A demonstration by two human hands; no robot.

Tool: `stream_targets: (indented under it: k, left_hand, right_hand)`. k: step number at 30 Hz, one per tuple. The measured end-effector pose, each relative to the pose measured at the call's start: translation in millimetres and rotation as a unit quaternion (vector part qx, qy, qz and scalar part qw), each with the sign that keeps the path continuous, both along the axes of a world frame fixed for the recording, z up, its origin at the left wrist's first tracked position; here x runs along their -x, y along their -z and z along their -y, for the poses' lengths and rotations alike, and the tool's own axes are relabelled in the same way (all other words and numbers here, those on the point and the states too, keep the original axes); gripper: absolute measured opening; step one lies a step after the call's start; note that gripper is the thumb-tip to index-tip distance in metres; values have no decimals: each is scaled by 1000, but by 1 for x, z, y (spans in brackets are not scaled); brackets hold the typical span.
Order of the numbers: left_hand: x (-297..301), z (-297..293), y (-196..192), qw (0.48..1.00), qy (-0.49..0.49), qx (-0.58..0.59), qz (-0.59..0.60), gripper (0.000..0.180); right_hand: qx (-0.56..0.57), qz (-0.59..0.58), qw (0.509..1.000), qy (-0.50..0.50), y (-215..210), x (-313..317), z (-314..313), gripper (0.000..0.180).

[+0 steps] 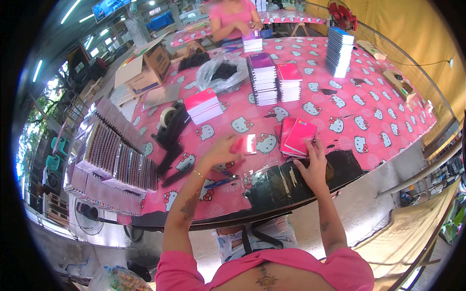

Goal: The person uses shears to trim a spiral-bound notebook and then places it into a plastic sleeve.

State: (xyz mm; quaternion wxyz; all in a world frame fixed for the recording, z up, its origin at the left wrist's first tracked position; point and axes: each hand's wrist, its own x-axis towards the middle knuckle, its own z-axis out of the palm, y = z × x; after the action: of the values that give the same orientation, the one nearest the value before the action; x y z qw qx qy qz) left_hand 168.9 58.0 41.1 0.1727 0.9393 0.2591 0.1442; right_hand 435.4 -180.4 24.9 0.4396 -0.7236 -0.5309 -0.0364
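My left hand (224, 153) is at the middle of the table, its fingers closed on the left side of a small pink notebook (246, 144) with a glare on its glossy cover. Farther right, my right hand (313, 165) has its fingers spread at the lower right corner of a small overlapping pile of pink spiral notebooks (299, 135). One fingertip rests at the top notebook's edge; the thumb is apart, below it. Blue-handled pliers (219, 183) lie near my left forearm, partly beside another small tool.
Stacked spiral notebooks (116, 155) stand at left, by a black tape dispenser (171, 123) and black binding coils (171, 162). Beyond are pink-covered stacks (204, 105), a purple-topped stack (263, 80), a bag of black coils (223, 72) and a carton (145, 68). A co-worker handles notebooks across the table.
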Motion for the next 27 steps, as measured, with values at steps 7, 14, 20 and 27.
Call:
stream_targets:
  k: [7, 14, 20, 27]
  left_hand:
    - [-41, 116, 22, 984, 180, -8, -19, 86]
    - [-1, 203, 29, 964, 223, -143, -16, 58]
    - [-13, 164, -38, 979, 106, 172, 11, 48]
    - [49, 137, -11, 972, -112, 28, 207, 58]
  right_hand:
    - [16, 15, 989, -143, 6, 43, 46, 72]
    - [146, -17, 930, -337, -14, 61, 91, 93]
    - [-22, -277, 905, -322, 8, 52, 47, 65]
    - [-10, -404, 887, -221, 17, 71, 31, 42]
